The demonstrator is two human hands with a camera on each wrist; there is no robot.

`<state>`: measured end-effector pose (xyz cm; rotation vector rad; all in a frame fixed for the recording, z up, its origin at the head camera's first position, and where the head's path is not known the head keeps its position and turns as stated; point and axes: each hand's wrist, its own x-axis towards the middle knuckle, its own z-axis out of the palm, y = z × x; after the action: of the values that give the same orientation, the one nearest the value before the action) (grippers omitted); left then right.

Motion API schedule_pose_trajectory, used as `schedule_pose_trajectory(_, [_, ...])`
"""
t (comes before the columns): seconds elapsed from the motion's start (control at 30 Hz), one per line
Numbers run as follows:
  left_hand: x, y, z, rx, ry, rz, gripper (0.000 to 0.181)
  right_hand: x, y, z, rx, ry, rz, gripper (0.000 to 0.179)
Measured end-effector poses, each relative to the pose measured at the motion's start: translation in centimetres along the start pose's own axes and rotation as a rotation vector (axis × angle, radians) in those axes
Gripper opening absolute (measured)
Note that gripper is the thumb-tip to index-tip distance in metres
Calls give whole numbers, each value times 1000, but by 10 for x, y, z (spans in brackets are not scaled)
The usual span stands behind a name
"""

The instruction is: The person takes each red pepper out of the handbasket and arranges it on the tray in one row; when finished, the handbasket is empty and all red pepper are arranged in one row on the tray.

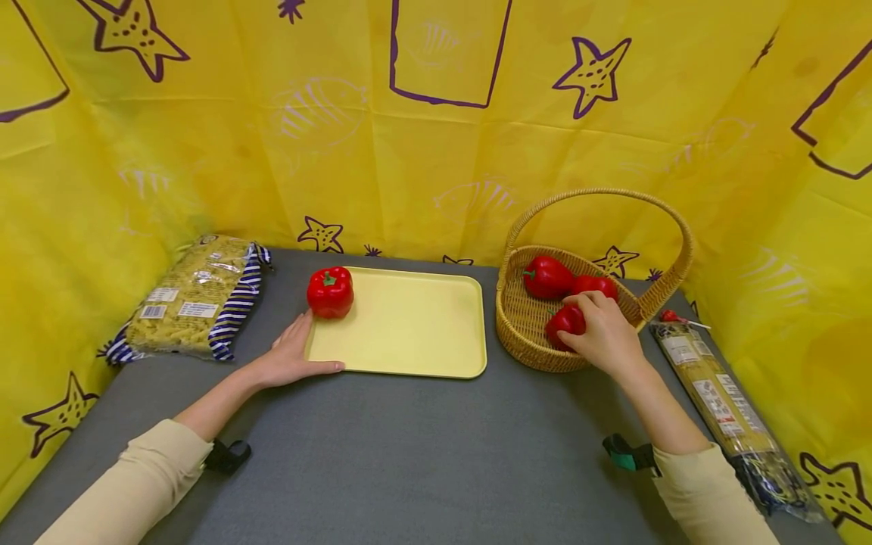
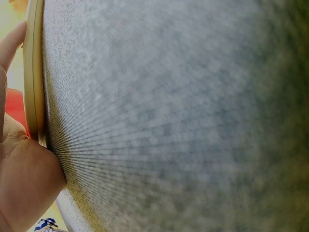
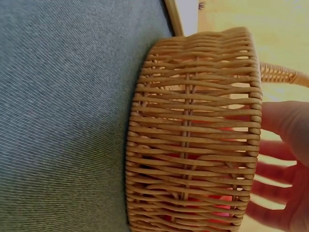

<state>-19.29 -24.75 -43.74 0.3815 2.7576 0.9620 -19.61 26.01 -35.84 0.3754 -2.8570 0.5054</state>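
Note:
A pale yellow tray (image 1: 409, 325) lies on the grey table, with a red bell pepper (image 1: 330, 293) upright at its far left corner. My left hand (image 1: 296, 354) rests at the tray's left edge, thumb along the near rim and fingers straight beside the pepper. To the right stands a wicker basket (image 1: 531, 350) with a tall handle. Inside it, my right hand (image 1: 605, 333) grips a red pepper (image 1: 565, 327) between thumb and fingers. Another red pepper (image 1: 547, 277) lies behind it, and a further one (image 1: 596, 286) is partly covered by the hand. In the right wrist view, the basket wall (image 3: 193, 135) hides the fingertips.
A bag of pasta (image 1: 197, 295) lies at the far left. Along the right side lies a long pack of spaghetti (image 1: 722, 401), with a small red lollipop (image 1: 671, 316) at its far end. Yellow patterned cloth (image 1: 436, 166) walls the table at the back and sides.

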Motion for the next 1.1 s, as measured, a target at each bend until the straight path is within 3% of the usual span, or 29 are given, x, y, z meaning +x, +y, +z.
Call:
schedule_pose_trajectory(0.13, [-1,1,0,0,-4,-6,119,3,1,-3,-12,-103,60,60])
schedule_pose_trajectory(0.5, [-1,2,-1,-5,-6,-16,119,16,6,1,-57,-240,116,74])
schedule_pose_trajectory(1.1, [-2,3,-2,-5,-13,-17,118,25,10,11,-71,-311,127,80])
